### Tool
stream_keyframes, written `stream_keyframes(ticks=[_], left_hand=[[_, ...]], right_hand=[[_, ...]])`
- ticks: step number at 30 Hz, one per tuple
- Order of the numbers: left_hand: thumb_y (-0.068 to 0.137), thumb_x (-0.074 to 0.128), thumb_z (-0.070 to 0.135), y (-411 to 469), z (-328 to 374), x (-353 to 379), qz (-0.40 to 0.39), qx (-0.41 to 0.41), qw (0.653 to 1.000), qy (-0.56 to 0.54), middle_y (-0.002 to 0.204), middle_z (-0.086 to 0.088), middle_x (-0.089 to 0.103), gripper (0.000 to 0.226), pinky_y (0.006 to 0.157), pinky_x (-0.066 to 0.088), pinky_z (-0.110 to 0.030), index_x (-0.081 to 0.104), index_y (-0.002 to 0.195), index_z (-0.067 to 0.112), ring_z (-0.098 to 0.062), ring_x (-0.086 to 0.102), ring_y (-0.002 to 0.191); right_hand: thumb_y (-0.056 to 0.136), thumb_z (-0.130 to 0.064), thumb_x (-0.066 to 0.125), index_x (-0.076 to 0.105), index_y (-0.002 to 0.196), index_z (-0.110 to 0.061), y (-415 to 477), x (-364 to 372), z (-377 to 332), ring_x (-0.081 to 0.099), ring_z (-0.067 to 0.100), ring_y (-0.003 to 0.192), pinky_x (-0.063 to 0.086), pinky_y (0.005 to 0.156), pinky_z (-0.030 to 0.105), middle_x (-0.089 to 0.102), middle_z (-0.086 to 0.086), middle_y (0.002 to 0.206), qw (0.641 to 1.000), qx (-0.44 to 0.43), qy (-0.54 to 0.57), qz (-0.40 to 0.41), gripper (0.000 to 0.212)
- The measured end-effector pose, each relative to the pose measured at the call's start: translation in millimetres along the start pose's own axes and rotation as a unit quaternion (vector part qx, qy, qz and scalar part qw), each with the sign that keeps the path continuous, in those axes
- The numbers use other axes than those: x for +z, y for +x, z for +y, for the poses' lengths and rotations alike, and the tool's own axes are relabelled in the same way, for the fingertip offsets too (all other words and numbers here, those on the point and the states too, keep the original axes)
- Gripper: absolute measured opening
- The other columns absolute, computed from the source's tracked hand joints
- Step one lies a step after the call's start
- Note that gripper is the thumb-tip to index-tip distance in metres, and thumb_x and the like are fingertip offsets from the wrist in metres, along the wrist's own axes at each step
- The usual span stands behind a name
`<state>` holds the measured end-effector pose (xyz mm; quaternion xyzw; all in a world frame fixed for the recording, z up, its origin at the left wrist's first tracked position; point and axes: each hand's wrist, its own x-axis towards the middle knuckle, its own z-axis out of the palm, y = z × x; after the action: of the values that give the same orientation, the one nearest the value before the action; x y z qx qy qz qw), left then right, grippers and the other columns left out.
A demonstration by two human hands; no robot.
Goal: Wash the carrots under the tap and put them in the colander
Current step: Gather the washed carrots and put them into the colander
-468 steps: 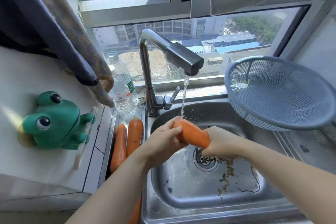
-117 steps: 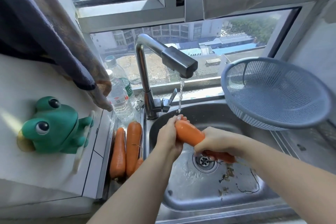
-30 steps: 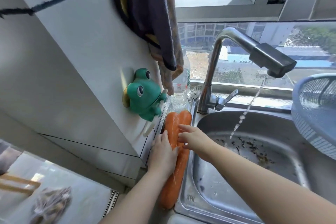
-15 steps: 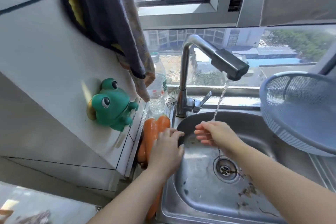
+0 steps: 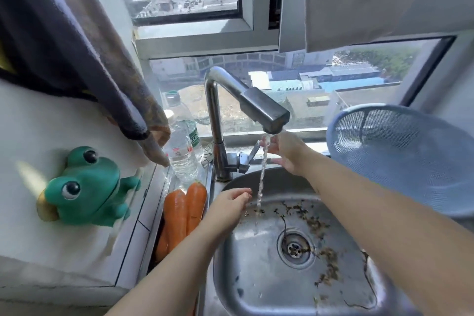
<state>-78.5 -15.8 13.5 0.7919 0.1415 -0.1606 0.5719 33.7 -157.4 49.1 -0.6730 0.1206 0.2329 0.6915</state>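
Lying side by side in the gap left of the sink (image 5: 252, 287), carrots (image 5: 183, 213) point their tops toward the bottles (image 5: 179, 154). Left hand (image 5: 228, 206) hangs over the sink's left rim, just beside the stream (image 5: 261, 187), fingers loosely curled, holding nothing. Sink holds running water and brown scraps round the drain (image 5: 295, 247). Right hand (image 5: 284, 151) is up at the tap (image 5: 259, 108) lever (image 5: 250, 155), fingertips at its end; the stream hides the grip, cannot tell. Colander (image 5: 400, 159) is tilted at far right; inside, only mesh seen. Half a second back, left hand lay on the carrots and right hand was lower, fingers under the stream; both have since moved.
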Motion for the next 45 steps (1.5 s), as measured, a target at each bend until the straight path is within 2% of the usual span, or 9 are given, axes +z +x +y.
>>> stream_keyframes(ticks=[8, 12, 15, 18, 25, 32, 35, 38, 45], left_hand=[[0.099, 0.048, 0.018, -2.8, -6.1, -30.4, 0.030, -0.020, 0.999, 0.001, 0.110, 0.003, 0.064, 0.024, 0.071, 0.042, -0.018, 0.059, 0.120, 0.024, -0.009, 0.058, 0.096], [0.099, 0.049, 0.020, -8.6, -7.9, -42.6, 0.037, -0.028, 0.999, 0.003, 0.117, 0.002, 0.063, 0.023, 0.091, 0.043, -0.028, 0.061, 0.117, 0.027, -0.011, 0.058, 0.104], [0.100, 0.048, 0.017, -12.7, -5.2, -49.2, 0.036, -0.037, 0.999, -0.016, 0.115, 0.004, 0.062, 0.018, 0.094, 0.042, -0.029, 0.059, 0.106, 0.029, -0.011, 0.057, 0.105], [0.100, 0.047, 0.017, -14.5, -2.2, -51.4, 0.036, -0.041, 0.998, -0.019, 0.118, 0.001, 0.061, 0.019, 0.099, 0.042, -0.032, 0.058, 0.114, 0.024, -0.014, 0.055, 0.107], [0.099, 0.049, 0.018, -13.0, -1.6, -43.9, 0.049, -0.037, 0.998, -0.013, 0.116, 0.002, 0.062, 0.026, 0.089, 0.040, -0.026, 0.058, 0.124, 0.020, -0.007, 0.058, 0.097], [0.097, 0.051, 0.018, -21.6, -15.9, -49.2, 0.077, 0.017, 0.992, 0.100, 0.119, 0.005, 0.061, 0.029, 0.095, 0.039, -0.021, 0.059, 0.126, 0.019, -0.007, 0.056, 0.105], [0.095, 0.053, 0.014, -32.9, -29.4, -57.5, 0.143, 0.055, 0.970, 0.190, 0.124, 0.000, 0.056, 0.032, 0.099, 0.038, -0.024, 0.058, 0.126, 0.018, -0.012, 0.052, 0.112], [0.091, 0.055, 0.012, -48.9, -45.3, -62.9, 0.191, 0.073, 0.946, 0.250, 0.138, -0.006, 0.042, 0.044, 0.108, 0.026, -0.026, 0.050, 0.134, 0.016, -0.019, 0.040, 0.130], [0.093, 0.057, 0.033, -66.2, -83.1, -62.9, 0.150, -0.057, 0.957, 0.241, 0.156, -0.013, 0.006, 0.083, 0.114, 0.020, -0.034, 0.004, 0.153, 0.012, -0.028, 0.020, 0.143]], right_hand=[[0.097, -0.043, 0.023, 0.048, 0.130, 0.008, 5.9, -12.5, -11.3, 0.049, 0.031, 0.123, 0.014, 0.118, 0.049, 0.054, 0.023, 0.131, 0.993, 0.037, 0.100, -0.058, 0.066], [0.095, -0.047, 0.022, 0.046, 0.131, 0.010, 9.6, -15.1, -18.0, 0.049, 0.033, 0.125, 0.011, 0.120, 0.046, 0.051, 0.025, 0.136, 0.990, 0.043, 0.110, -0.078, 0.071], [0.095, -0.049, 0.022, 0.046, 0.131, 0.010, 11.8, -9.3, -21.5, 0.051, 0.032, 0.118, 0.013, 0.119, 0.044, 0.050, 0.026, 0.136, 0.987, 0.046, 0.115, -0.107, 0.073], [0.095, -0.047, 0.023, 0.044, 0.133, 0.011, 13.8, 2.2, -21.7, 0.050, 0.031, 0.118, 0.014, 0.120, 0.043, 0.050, 0.023, 0.135, 0.982, 0.040, 0.132, -0.129, 0.073], [0.095, -0.047, 0.024, 0.049, 0.129, 0.008, 20.4, -1.1, -11.2, 0.056, 0.029, 0.110, 0.013, 0.119, 0.045, 0.059, 0.022, 0.126, 0.979, 0.027, 0.152, -0.134, 0.069], [0.102, -0.030, 0.035, 0.053, 0.128, -0.006, -9.5, -37.6, 52.2, 0.061, 0.028, 0.106, 0.038, 0.107, 0.047, 0.061, 0.009, 0.125, 0.995, 0.057, -0.074, -0.028, 0.038], [0.102, -0.020, 0.042, 0.056, 0.121, -0.009, -34.2, -41.3, 97.9, 0.063, 0.024, 0.092, 0.050, 0.083, 0.037, 0.065, 0.008, 0.111, 0.980, 0.117, -0.163, -0.019, 0.026], [0.098, -0.018, 0.049, 0.057, 0.106, -0.010, -54.2, -21.6, 132.8, 0.059, 0.018, 0.072, 0.044, 0.061, 0.027, 0.064, 0.004, 0.088, 0.965, 0.161, -0.196, -0.061, 0.014], [0.095, -0.025, 0.056, 0.059, 0.115, -0.011, -70.8, 69.6, 148.9, 0.061, 0.018, 0.080, 0.054, 0.071, 0.031, 0.064, 0.007, 0.106, 0.956, 0.144, -0.205, -0.154, 0.024]])
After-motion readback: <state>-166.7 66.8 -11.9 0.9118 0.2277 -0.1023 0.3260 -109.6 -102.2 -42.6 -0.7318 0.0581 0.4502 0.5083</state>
